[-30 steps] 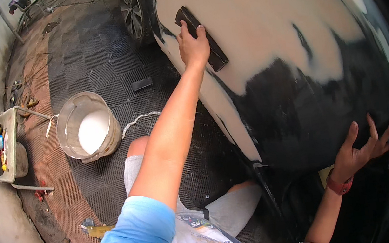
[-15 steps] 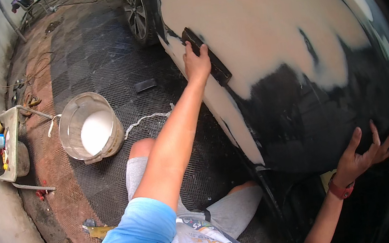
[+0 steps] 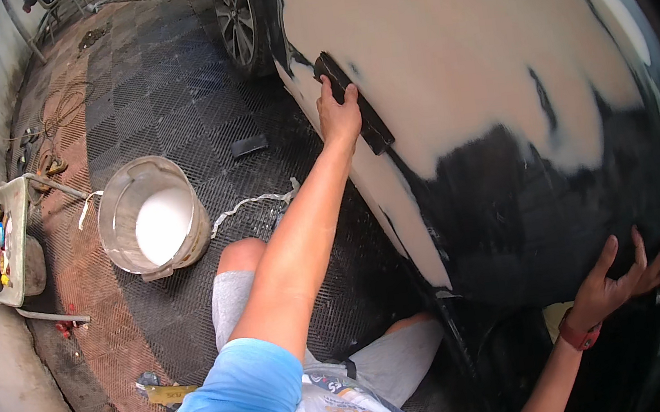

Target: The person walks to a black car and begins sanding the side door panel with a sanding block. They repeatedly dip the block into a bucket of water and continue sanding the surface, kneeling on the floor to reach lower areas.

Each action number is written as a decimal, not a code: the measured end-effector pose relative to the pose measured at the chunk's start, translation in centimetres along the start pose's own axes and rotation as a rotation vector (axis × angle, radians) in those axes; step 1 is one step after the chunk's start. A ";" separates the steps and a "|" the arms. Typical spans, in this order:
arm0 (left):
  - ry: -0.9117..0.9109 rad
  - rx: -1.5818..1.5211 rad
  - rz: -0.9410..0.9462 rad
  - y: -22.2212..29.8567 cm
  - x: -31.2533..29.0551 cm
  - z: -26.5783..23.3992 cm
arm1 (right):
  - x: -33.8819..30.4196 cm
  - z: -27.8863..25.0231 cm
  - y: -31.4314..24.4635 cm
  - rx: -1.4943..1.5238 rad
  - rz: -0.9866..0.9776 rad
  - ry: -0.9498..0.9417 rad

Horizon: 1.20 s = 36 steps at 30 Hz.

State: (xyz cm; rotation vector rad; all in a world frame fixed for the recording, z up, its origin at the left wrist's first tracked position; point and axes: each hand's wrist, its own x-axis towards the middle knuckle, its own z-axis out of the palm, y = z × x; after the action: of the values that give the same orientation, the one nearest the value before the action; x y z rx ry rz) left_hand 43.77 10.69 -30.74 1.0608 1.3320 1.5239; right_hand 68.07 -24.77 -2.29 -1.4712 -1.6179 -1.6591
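Note:
A long black sanding block point(image 3: 374, 125) lies against the beige-patched, black car panel point(image 3: 443, 52), along its left lower edge. My left hand point(image 3: 340, 114) is closed on it, thumb and fingers on either side; the block's underside is hidden. At the lower right, my right hand point(image 3: 613, 286) rests with spread fingers on the black part of the panel, near its curved edge, holding nothing. A red band point(image 3: 581, 335) is on that wrist. Beige filler covers much of the panel, with black showing through in streaks.
A bucket point(image 3: 198, 222) of whitish liquid stands on the matted floor. Beside it are a twisted pale strip point(image 3: 251, 202) and a small black block point(image 3: 248, 146). A tub of supplies point(image 3: 19, 244) is by the wall. A car wheel point(image 3: 236, 21) is at the far end.
The whole view has shifted slightly. My left hand and the sanding block have moved only a little along the panel edge; my right hand stays spread on the panel.

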 end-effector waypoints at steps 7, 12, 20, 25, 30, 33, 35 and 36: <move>-0.102 0.062 0.458 9.9 -18.2 1.1 | 0.2 -0.1 0.0 -0.023 -0.029 -0.018; 0.037 0.039 0.307 7.7 -1.5 0.6 | 0.0 -0.4 1.0 -0.070 -0.032 -0.032; -0.008 0.043 0.678 13.5 -11.4 2.0 | 0.1 -0.1 0.1 -0.017 -0.005 -0.029; 0.025 0.143 0.662 13.5 -5.3 1.4 | 0.6 -0.4 0.0 -0.072 -0.040 -0.030; 0.031 0.191 0.252 15.5 10.4 -1.9 | 0.3 -0.1 0.4 -0.064 0.013 -0.014; -0.007 0.107 0.366 14.3 2.0 0.7 | 0.3 -0.3 0.1 -0.075 0.014 -0.029; -0.051 0.129 0.548 13.0 -8.3 0.8 | 0.3 -0.4 0.1 -0.071 0.015 -0.025; -0.078 0.197 0.618 12.3 -11.0 0.6 | 0.2 -0.4 0.3 -0.067 0.011 -0.035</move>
State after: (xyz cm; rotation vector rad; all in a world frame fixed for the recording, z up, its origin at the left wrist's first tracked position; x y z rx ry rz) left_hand 46.92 -0.71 -19.25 1.7559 1.1723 1.7804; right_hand 68.04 -25.17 -1.92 -1.5464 -1.5838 -1.7067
